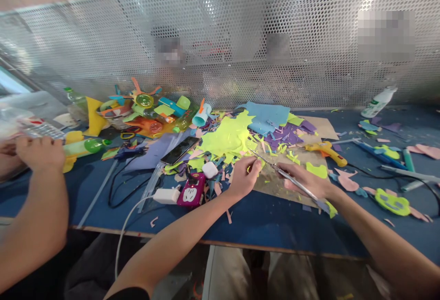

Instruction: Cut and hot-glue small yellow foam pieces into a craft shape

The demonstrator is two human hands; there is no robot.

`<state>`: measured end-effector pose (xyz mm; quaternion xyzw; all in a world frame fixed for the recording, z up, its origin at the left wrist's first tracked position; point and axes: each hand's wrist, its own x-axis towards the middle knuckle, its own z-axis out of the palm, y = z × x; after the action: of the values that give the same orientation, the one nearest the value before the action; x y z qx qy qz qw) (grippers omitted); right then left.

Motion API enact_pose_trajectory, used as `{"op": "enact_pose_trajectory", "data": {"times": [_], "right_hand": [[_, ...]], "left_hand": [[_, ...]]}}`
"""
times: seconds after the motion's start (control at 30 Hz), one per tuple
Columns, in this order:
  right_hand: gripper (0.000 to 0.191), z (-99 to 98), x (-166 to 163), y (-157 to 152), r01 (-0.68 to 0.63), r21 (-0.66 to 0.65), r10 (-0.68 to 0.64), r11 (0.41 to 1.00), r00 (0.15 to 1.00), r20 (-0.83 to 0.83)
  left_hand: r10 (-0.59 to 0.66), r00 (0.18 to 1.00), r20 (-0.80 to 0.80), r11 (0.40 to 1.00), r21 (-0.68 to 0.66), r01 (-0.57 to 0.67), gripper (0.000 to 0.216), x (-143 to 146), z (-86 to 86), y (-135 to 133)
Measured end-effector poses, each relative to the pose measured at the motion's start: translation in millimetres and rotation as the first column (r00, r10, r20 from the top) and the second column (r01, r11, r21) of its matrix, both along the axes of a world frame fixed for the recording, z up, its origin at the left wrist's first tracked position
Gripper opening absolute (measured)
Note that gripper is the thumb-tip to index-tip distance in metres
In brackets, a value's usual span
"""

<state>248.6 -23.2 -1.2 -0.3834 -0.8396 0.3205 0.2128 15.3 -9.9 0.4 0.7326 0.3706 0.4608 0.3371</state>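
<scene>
My right hand (304, 179) is closed around a slim silver craft knife (297, 184), whose long thin blade points up and left. Close to the blade, my left hand (245, 174) has its fingers pinched together. A bit of yellow-green foam (261, 168) shows at its fingertips, partly hidden by them. Just beyond both hands lies a large, jagged yellow-green foam sheet (227, 135) on a heap of scraps. Beneath the hands is a brown board (282, 188) strewn with small cuttings.
A phone (180, 150), a magenta power adapter (191, 191) and a white charger (167, 195) lie left. A yellow glue gun (326, 152) and white bottle (379, 101) are right. Another person's hand (40, 153) works at far left. Perforated metal panel (220, 75) stands behind.
</scene>
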Motion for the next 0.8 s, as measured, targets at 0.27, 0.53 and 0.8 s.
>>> {"op": "enact_pose_trajectory", "data": {"times": [0.27,0.53,0.8], "right_hand": [[0.059,2.0,-2.3,-3.4,0.014,0.025,-0.015,1.0,1.0,0.024],[0.059,4.7,-2.1,-5.4,-0.026,-0.074,0.026,0.997,1.0,0.005],[0.056,3.8,-1.5,-6.3,-0.03,-0.114,0.029,0.993,1.0,-0.01]], "left_hand": [[-0.003,0.999,-0.032,0.999,0.045,0.004,0.043,0.0,0.8,-1.6],[-0.014,0.999,-0.029,0.998,0.056,0.016,0.043,1.2,2.5,-2.4],[-0.034,0.999,-0.04,0.996,0.08,0.037,0.044,-0.1,1.0,-2.1]]}}
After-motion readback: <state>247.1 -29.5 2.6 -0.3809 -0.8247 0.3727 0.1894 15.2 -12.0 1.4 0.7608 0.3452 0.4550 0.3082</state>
